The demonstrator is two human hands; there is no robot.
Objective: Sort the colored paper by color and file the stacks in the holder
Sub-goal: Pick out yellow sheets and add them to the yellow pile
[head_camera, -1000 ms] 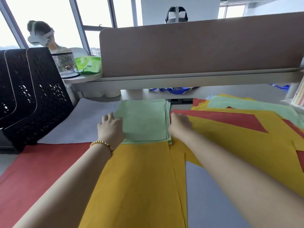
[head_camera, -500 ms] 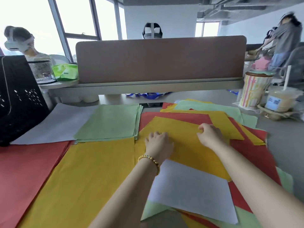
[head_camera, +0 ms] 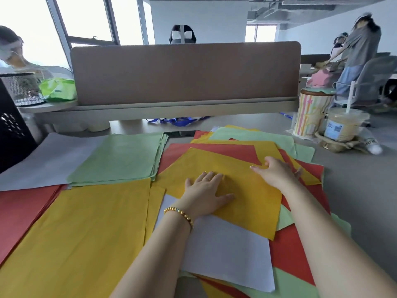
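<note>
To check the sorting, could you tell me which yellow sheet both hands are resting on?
The loose yellow sheet atop the mixed pile, under the left hand and right hand; the yellow stack lies untouched beside it.

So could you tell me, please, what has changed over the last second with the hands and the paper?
Both hands left the green stack and moved right to the mixed pile. The left hand now lies flat on the top yellow sheet; the right hand touches its far edge. The green, yellow, red and white stacks stayed put.

A tilted yellow sheet (head_camera: 242, 190) tops the mixed pile, beside the squared green stack (head_camera: 120, 160).
</note>
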